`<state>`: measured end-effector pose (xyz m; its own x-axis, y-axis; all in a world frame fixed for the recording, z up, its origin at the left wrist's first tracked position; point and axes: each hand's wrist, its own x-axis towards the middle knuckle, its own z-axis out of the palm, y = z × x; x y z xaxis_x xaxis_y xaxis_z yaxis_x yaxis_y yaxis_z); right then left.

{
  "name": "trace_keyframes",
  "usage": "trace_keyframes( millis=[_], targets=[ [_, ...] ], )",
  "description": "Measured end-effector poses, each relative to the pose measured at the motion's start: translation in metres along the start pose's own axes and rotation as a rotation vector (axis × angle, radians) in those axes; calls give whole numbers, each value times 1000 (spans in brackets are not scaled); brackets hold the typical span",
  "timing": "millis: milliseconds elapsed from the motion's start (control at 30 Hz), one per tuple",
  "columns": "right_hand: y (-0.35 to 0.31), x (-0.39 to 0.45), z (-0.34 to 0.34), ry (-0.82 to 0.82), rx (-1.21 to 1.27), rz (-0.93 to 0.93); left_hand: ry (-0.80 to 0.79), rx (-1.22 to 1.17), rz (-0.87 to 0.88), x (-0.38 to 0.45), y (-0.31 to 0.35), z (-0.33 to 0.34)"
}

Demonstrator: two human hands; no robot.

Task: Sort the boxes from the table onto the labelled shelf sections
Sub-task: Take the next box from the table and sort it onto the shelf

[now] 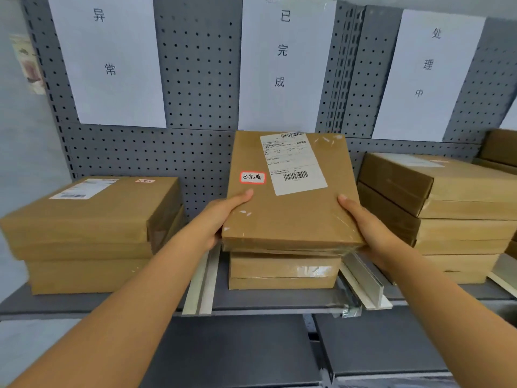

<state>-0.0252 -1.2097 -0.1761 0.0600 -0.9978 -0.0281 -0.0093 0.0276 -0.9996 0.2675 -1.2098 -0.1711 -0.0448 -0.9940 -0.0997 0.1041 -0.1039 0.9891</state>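
Observation:
A flat brown cardboard box (pixel 291 208) with a white shipping label and a small red-bordered sticker reading 已完成 sits on top of a short stack of boxes (pixel 282 271) in the middle shelf section. My left hand (pixel 221 217) grips its left edge, thumb on top. On the opposite edge my right hand (pixel 366 228) holds it the same way. The paper sign 已完成 (pixel 282 51) hangs on the pegboard behind this section.
The left section under the sign 异常 (pixel 106 43) holds two stacked boxes (pixel 92 233). The right section under 处理中 (pixel 428 63) holds a taller stack (pixel 447 217). White dividers (pixel 201 284), (pixel 363 281) separate sections on the grey shelf (pixel 265 301).

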Motion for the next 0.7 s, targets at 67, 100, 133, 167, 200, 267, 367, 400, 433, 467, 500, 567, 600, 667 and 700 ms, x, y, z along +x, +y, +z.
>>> trace_keyframes(
  millis=[67,100,133,167,200,267,367,400,433,467,500,567,600,667,700],
  targets=[
    [2,13,-6,-24,-27,54,31,12,-29,7,-8,7],
    [5,19,-8,-33,-46,78,45,22,-39,10,-11,10],
    [9,26,-9,-40,-66,95,62,31,-47,13,-15,12],
    [14,32,-10,-43,-75,108,81,39,-54,15,-17,15],
    [18,39,-12,-42,-68,123,99,42,-62,17,-19,17],
    [20,48,-13,-31,-48,149,126,31,-76,20,-19,19],
    [21,60,-15,-44,-59,178,162,16,-97,23,-21,19],
    [21,64,-16,-55,-66,186,170,9,-103,23,-21,19],
    [22,67,-17,-65,-72,192,178,1,-110,24,-21,20],
    [22,69,-17,-72,-77,203,184,-3,-118,25,-21,20],
    [22,72,-17,-73,-83,215,186,1,-128,26,-20,20],
    [21,74,-17,-69,-101,233,182,16,-154,29,-19,19],
    [21,75,-16,-67,-105,239,181,21,-167,31,-19,18],
    [21,79,-17,-71,-117,259,188,30,-188,36,-18,18],
    [20,81,-17,-74,-127,270,192,36,-197,38,-17,17]
  ],
)
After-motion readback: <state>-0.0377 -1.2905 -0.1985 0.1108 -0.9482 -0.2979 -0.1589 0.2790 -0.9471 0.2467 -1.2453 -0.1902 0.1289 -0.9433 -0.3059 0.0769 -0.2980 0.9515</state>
